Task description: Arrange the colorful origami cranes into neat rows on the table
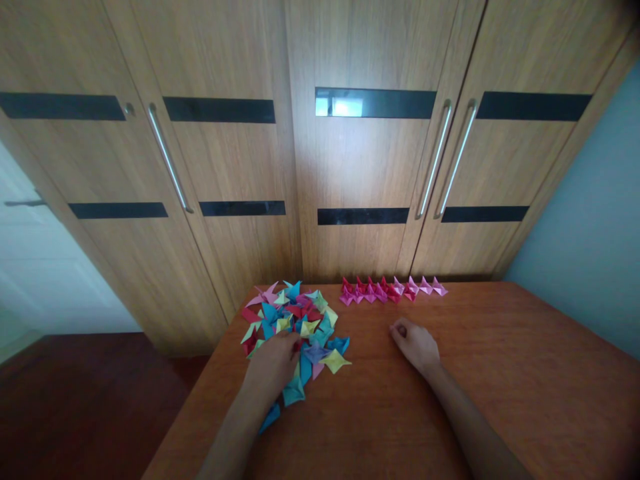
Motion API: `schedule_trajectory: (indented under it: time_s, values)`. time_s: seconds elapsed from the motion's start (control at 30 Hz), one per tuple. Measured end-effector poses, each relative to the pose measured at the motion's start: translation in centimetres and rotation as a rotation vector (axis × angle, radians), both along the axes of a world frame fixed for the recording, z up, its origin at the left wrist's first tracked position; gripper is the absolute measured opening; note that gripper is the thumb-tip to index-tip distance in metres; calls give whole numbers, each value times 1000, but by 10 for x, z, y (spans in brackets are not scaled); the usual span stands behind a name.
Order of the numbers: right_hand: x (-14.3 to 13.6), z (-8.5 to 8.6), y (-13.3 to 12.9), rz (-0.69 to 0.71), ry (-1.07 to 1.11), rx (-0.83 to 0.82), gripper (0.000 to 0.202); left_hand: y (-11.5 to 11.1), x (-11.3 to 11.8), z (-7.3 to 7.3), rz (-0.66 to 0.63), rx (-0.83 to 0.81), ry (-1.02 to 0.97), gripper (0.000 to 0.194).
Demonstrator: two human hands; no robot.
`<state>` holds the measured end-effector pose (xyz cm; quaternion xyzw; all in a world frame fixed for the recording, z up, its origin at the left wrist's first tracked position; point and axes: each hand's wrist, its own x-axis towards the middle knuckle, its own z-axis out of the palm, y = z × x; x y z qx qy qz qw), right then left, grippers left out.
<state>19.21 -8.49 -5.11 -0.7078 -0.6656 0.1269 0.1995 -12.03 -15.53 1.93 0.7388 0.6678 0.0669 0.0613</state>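
A loose pile of folded paper pieces in blue, yellow, green, red and pink, among them a yellow piece (pixel 335 361), lies on the left part of the wooden table (pixel 370 427). Over the pile's lower left is my left hand (pixel 274 363), fingers curled down and pressed together by a small red piece; what they grip is mostly hidden. My right hand (pixel 416 345) rests on the table right of the pile, its fingers curled closed with nothing visible in them. Red and pink folded pieces (pixel 370 292) stand in two rows near the back edge.
Behind the table stands a wooden wardrobe (pixel 350 247) with dark strips and metal handles. A pale wall (pixel 590 220) rises at the right. At the left are a white door (pixel 60 280) and a dark red floor (pixel 90 400).
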Motion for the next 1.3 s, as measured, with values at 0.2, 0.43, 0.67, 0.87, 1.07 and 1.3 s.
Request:
schedule_trajectory:
  time_s: [0.2,0.43,0.67,0.87,1.07,1.3]
  values:
    - [1,-4,1,2,0,20,24,-1,-7,9,105,79,0,23]
    - [4,-7,4,46,97,44,17,1,-9,7,110,404,-176,24]
    - [-22,5,-8,412,709,79,25,-1,23,-8,-256,524,-520,27]
    - [-51,22,-31,594,877,-114,37,-13,47,-17,-438,394,-510,35]
    - [-50,25,-31,590,811,-44,30,-18,60,-24,-409,404,-548,42]
    - [2,23,-9,289,660,252,31,-38,89,-35,-370,422,-666,44]
